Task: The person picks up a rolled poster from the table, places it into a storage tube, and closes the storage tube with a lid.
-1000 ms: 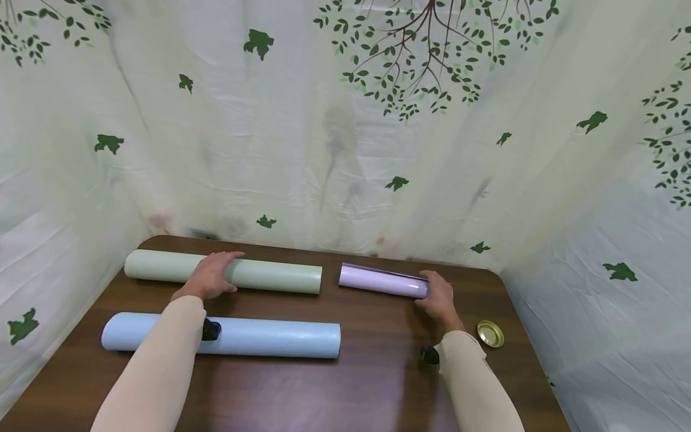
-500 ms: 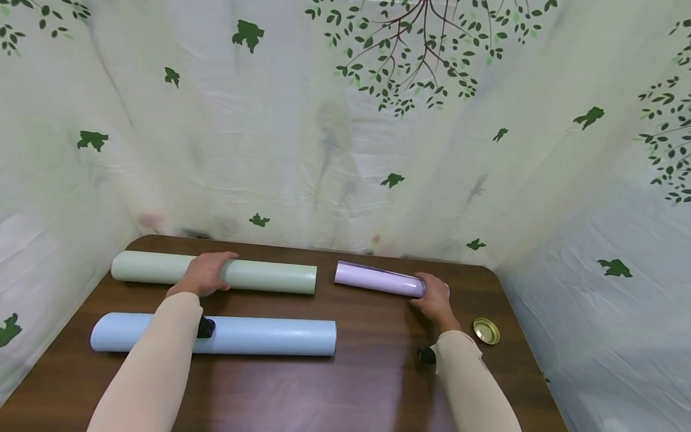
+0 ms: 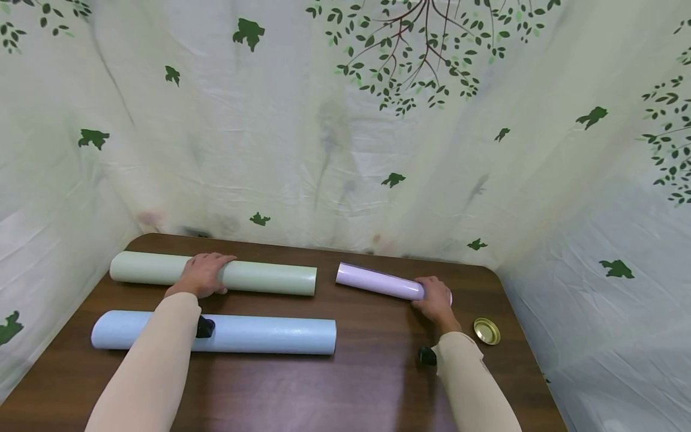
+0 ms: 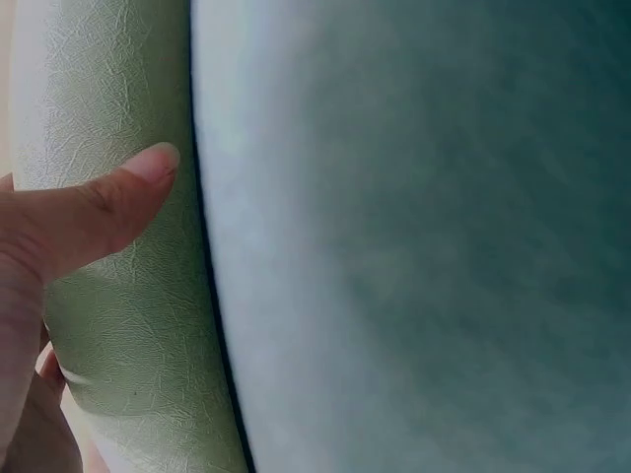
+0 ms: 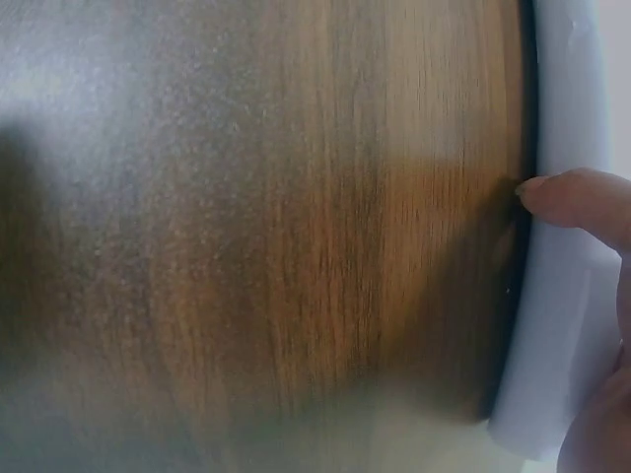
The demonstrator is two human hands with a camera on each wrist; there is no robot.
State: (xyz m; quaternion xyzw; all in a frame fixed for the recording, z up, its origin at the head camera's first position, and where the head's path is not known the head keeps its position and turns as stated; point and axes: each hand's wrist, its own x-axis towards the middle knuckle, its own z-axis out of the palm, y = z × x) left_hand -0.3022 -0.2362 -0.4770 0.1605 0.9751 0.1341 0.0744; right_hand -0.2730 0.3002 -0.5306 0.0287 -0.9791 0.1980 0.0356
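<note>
In the head view, my left hand [image 3: 201,276] grips the middle of a pale green roll of sheet material [image 3: 270,277] at the back left. Its thumb lies across the finely creased surface of the green roll [image 4: 128,335] in the left wrist view. Toward the right, my right hand [image 3: 435,303] holds a shorter, glossy purple roll [image 3: 378,281] near its right end. The right wrist view shows the thumb on the near side of the purple roll [image 5: 567,325], low against the table. Fingers on the far side of both rolls are partly hidden.
A light blue roll [image 3: 270,335] lies in front of the green one, under my left forearm. A round gold lid or shallow dish [image 3: 487,331] sits right of my right wrist. The brown wooden table [image 3: 302,390] ends at a hanging leaf-print sheet [image 3: 291,150].
The purple roll has turned in my right hand: the dark edge along its top is narrower, and its right end shows past the hand. My left hand stays on the green roll.
</note>
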